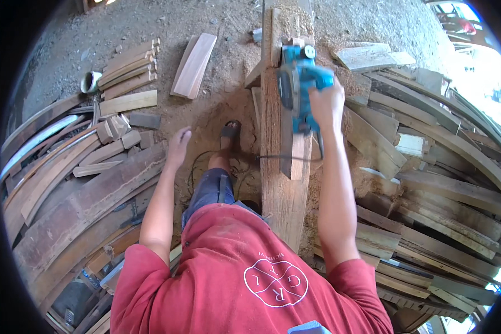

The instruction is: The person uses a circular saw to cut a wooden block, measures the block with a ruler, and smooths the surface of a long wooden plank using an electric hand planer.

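Observation:
My right hand (329,103) is closed round the rear handle of a teal electric hand planer (301,83). The planer rests on a narrow wood piece (298,158) that lies along a long, thick timber beam (281,200). Part of the piece is hidden under the tool. A dark power cord (284,157) hangs from the planer's near end and crosses the beam. Off to the left, my left hand (178,147) hangs in the air beside my leg with its fingers loosely out, holding nothing.
Stacked curved boards (428,111) crowd the right side. Cut wood pieces (129,69) and a big plank (94,200) lie at left. Two slats (193,65) sit on the dirt floor ahead. Wood shavings (295,11) cover the beam's far end.

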The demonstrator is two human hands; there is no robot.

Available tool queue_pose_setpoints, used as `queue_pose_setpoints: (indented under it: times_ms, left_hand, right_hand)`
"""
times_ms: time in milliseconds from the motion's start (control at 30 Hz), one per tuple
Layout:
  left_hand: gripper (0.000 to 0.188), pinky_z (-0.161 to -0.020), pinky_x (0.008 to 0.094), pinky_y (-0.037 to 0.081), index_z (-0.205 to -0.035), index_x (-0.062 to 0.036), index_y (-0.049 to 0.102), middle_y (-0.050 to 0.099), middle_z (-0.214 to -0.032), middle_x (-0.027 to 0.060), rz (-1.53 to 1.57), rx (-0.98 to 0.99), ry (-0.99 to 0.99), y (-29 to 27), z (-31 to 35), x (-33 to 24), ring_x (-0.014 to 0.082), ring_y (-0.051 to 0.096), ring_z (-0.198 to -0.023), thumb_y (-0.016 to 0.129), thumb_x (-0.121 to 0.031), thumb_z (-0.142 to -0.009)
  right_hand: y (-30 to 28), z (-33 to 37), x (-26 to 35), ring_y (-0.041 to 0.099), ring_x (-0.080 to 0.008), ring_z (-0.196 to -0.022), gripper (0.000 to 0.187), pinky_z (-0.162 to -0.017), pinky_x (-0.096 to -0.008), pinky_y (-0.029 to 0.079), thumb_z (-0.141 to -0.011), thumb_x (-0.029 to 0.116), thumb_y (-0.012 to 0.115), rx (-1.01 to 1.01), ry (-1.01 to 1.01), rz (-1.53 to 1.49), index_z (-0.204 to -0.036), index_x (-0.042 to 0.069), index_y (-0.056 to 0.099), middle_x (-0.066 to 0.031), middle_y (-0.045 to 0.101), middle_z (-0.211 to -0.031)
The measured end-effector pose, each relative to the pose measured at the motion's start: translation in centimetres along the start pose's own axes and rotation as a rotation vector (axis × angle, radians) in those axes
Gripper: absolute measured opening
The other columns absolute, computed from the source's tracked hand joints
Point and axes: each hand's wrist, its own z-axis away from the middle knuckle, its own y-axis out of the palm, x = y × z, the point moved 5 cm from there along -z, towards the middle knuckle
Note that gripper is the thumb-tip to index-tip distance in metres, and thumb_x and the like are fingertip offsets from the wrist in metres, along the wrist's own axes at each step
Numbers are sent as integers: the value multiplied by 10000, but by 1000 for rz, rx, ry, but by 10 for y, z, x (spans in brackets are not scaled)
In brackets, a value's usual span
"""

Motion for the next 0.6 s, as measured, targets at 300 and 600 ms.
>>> queue_pose_setpoints:
  times_ms: [300,600]
  left_hand:
    - [492,-1087,403,437,-1280,-38,679,723,-1235,184,-221,29,-390,-40,106,163,308,631,-1244,635,-441,-1001]
    - [360,-1068,421,448,-1268,-56,678,684,-1240,161,-332,-94,-84,-15,50,99,335,646,-1176,671,-256,-969]
  right_hand:
    - [-68,230,-22,704,-269,-876,367,-824,-383,535,-844,16,703,16,290,27,-1203,-31,645,-202,722,-978]
    - [15,-16,34,734,-362,-958,336,-881,-420,550,-774,57,619,-54,-1,77,-1074,84,768,-210,754,-1000]
